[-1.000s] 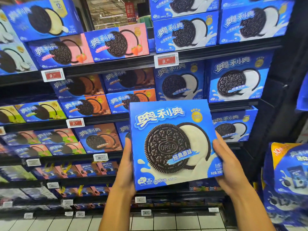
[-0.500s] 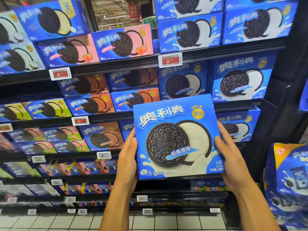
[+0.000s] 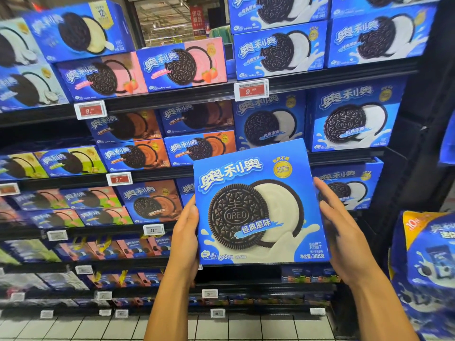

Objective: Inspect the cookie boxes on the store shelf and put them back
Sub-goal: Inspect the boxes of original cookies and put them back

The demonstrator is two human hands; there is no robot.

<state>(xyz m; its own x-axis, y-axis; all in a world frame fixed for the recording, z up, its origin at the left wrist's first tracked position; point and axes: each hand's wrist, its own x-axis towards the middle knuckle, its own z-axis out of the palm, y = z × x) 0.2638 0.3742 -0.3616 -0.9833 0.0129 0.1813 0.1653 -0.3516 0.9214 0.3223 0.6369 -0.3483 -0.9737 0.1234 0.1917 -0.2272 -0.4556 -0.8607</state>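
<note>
The large blue cardboard cookie box (image 3: 261, 205) is held upright, front face to the camera, between both hands, in front of the black metal store shelf (image 3: 344, 157); against a second ago it sits higher and closer to the racks, its top edge now overlapping the row of matching boxes; my judgement is that inspection of the front is ending and the return to the shelf is beginning. The left hand (image 3: 187, 232) grips the box's left edge, thumb on the front margin, remaining fingers hidden behind; the right hand (image 3: 337, 225) presses the right edge with fingers straight and spread, not curled round it. The destination looks likely to be the gap behind the box, beside the shelved blue box of the same kind (image 3: 349, 185), though the box itself hides that slot, so I cannot confirm it.

Legible writing on the held box: "OREO" embossed on the dark biscuit; the brand in Chinese, 奥利奥; a ribbon reading 经典原味; a gold seal marked "100%"; net weight 388克. The red-and-white price tag (image 3: 251, 91) on the upper rail reads 9.90; a lower white tag (image 3: 153, 230) begins 21, the rest blurred.
</note>
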